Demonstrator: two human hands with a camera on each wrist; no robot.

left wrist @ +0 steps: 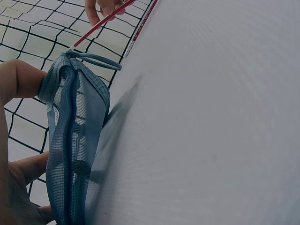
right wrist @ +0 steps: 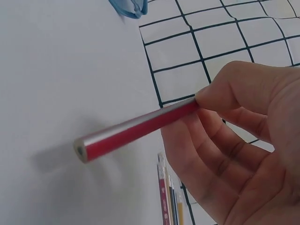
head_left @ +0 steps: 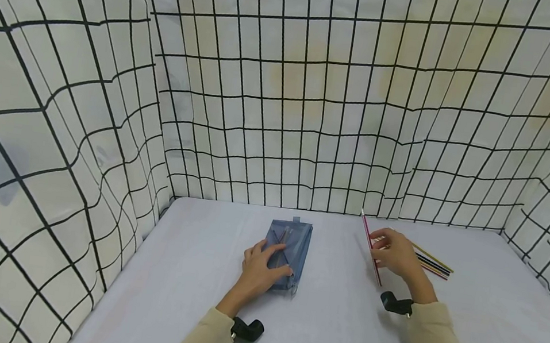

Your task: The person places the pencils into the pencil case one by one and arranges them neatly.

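A blue mesh zip pencil case (head_left: 299, 256) lies on the white table, with a few slender items showing through its mesh. My left hand (head_left: 260, 268) rests on it with fingers spread, the thumb touching near its zip edge in the left wrist view. My right hand (head_left: 396, 254) pinches a red pencil (head_left: 367, 233) between thumb and fingers, tilted above the table. In the right wrist view the pencil's flat, unsharpened end (right wrist: 80, 152) points away from the hand. Several pencils (head_left: 432, 262) lie in a loose bunch beside and partly behind my right hand.
A black wire grid (head_left: 284, 103) backed by white sheeting rises along the back and sides of the white table (head_left: 322, 328). A black wrist camera (head_left: 247, 330) is strapped at the left sleeve, another camera (head_left: 395, 303) at the right.
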